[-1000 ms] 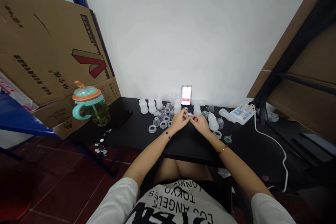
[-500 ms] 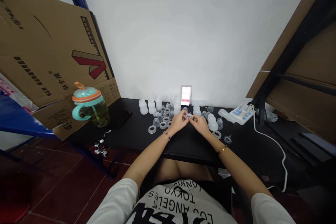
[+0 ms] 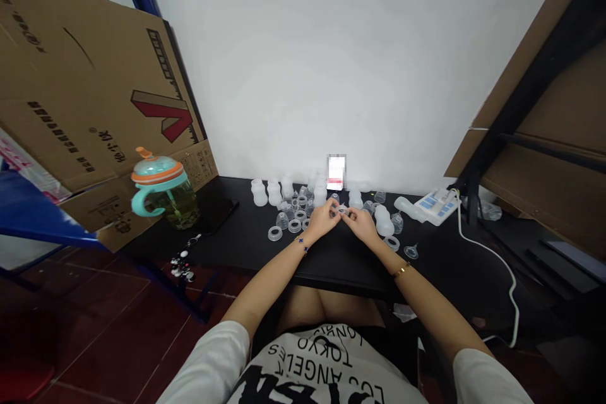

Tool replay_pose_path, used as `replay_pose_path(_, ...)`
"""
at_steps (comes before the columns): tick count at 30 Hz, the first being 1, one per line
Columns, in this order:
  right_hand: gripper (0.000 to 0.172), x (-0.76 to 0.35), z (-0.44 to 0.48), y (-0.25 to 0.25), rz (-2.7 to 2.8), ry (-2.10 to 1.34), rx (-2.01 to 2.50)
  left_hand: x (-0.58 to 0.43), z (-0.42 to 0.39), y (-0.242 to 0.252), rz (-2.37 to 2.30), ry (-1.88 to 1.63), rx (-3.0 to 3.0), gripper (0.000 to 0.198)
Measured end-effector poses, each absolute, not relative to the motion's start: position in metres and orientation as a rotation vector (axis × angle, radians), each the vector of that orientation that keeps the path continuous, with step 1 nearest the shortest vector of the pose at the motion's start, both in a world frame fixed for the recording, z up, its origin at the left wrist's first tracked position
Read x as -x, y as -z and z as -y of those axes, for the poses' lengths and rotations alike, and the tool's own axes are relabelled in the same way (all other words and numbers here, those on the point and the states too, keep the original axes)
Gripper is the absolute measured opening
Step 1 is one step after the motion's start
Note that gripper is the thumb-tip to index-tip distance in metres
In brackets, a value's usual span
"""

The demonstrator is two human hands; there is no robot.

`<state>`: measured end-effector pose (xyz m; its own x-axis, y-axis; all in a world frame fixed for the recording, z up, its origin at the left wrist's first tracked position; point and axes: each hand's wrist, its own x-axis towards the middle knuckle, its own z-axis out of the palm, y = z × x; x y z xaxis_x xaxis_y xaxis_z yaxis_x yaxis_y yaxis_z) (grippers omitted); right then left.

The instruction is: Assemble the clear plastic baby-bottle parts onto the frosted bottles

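Both hands at work: left hand point(image 3: 326, 218) & right hand point(image 3: 360, 225) pinch opp. edges of a small translucent ring-shaped pc. point(image 3: 343, 210), fingertips nearly closed, held above the near-centre of a smooth black table point(image 3: 237, 249). Frosted, waisted plastic bottles point(image 3: 259, 193) stand far left, w/ clear domed caps point(image 3: 282, 221) & thick matte rings point(image 3: 274, 238) nearer; a clear disc w/ thin stem point(image 3: 411, 252) lies near right.

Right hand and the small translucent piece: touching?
Touching. In the head view, the right hand has fingertips against the translucent piece, at its right edge.
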<state>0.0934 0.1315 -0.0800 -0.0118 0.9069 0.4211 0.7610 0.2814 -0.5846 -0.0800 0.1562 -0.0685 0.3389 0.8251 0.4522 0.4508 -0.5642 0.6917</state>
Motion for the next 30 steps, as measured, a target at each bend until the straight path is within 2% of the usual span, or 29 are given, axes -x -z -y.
replay_pose_path(20,0.033,-0.0942,-0.1307,0.0790,1.799,-0.210,1.497,0.0810,-0.1579,0.0697,-1.087,-1.155,-2.131,0.020)
replay_pose_path(30,0.042,-0.0938,-0.1304,0.0781,1.784,-0.206,1.492,0.0810,-0.1595,0.0707,-1.077,-1.162,-2.100,0.019)
